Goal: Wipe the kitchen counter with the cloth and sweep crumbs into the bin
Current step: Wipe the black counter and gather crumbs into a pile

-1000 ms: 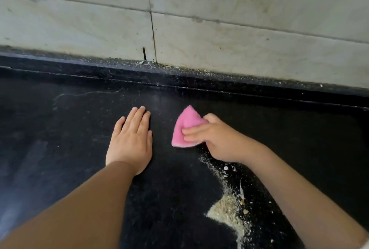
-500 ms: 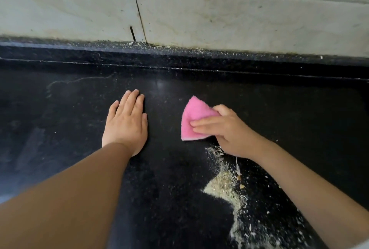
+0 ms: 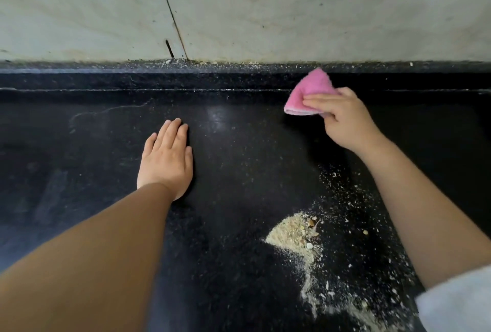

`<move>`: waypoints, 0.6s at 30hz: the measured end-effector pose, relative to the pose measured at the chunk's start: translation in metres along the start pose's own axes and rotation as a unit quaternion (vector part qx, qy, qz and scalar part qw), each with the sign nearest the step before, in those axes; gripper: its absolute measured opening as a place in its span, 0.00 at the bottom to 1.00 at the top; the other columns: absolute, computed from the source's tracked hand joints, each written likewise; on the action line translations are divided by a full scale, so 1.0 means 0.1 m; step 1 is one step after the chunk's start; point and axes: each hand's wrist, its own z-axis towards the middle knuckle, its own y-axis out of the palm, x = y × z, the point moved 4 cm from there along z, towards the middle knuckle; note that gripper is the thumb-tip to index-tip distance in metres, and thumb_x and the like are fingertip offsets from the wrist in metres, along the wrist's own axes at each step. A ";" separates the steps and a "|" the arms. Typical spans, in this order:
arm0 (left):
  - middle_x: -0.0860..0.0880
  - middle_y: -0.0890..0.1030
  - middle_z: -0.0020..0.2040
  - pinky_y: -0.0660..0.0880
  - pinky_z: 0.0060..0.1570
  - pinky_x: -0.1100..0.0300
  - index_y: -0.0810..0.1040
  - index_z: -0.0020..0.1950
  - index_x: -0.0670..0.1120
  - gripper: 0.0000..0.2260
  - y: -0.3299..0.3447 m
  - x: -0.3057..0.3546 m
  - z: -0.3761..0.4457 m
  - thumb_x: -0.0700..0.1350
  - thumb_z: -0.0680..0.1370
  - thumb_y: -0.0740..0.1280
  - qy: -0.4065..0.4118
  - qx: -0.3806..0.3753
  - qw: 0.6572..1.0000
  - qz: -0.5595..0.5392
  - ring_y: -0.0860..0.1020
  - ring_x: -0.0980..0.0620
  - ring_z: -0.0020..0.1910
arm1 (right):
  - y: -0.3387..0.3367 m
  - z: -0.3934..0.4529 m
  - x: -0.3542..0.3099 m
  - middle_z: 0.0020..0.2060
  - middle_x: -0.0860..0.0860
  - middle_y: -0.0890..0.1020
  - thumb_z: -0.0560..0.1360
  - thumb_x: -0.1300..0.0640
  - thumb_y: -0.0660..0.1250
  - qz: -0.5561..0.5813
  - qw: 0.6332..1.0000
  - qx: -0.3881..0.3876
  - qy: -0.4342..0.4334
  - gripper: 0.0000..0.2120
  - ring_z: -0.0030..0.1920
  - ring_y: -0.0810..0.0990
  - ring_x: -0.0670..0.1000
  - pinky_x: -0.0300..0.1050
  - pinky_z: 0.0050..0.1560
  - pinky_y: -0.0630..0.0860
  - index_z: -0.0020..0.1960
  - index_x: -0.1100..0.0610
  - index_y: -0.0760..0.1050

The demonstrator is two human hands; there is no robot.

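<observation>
- My right hand (image 3: 345, 119) grips the pink cloth (image 3: 308, 92), fingers curled over its top; the cloth is folded to a rough triangle with its tip pointing at the wall.
- I hold the cloth at the far right of the black counter (image 3: 239, 158), by the raised back ledge (image 3: 106, 80); I cannot tell whether it touches the surface or hangs just above it.
- My left hand (image 3: 166, 164) lies flat on the counter, palm down, fingers straight and close together, holding nothing, well apart from the cloth.
- A pale heap of crumbs (image 3: 295, 233) sits on the counter near me, between my two forearms and closer to the right one, with a trail running from it toward the near edge.
- Finer specks are scattered to the right of the heap, under my right forearm.
- More crumbs (image 3: 225, 65) line the top of the ledge where it meets the pale tiled wall (image 3: 292, 17).
</observation>
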 end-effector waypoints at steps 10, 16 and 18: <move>0.47 0.51 0.76 0.43 0.71 0.56 0.52 0.74 0.43 0.22 0.01 0.01 -0.01 0.45 0.81 0.48 0.004 0.001 1.000 0.005 0.46 0.51 0.74 | -0.20 -1.35 -0.38 0.51 0.41 0.79 0.67 0.63 0.57 0.124 0.977 -0.148 -0.087 0.20 0.53 0.73 0.40 0.27 0.55 0.69 0.56 0.52 0.75; 0.47 0.53 0.76 0.45 0.72 0.57 0.54 0.74 0.43 0.21 0.00 0.01 -0.02 0.45 0.81 0.48 0.005 0.016 1.000 0.000 0.48 0.51 0.74 | -0.18 -0.62 0.11 0.50 0.57 0.82 0.64 0.72 0.58 -0.026 0.999 0.011 -0.039 0.20 0.51 0.78 0.50 0.28 0.53 0.59 0.50 0.62 0.81; 0.47 0.53 0.76 0.45 0.72 0.57 0.54 0.74 0.43 0.21 0.00 0.02 -0.04 0.46 0.81 0.48 0.000 0.020 1.000 0.003 0.48 0.51 0.74 | -0.05 -0.59 0.19 0.50 0.57 0.82 0.63 0.72 0.56 -0.049 0.999 0.013 -0.014 0.22 0.48 0.80 0.60 0.24 0.51 0.57 0.51 0.62 0.81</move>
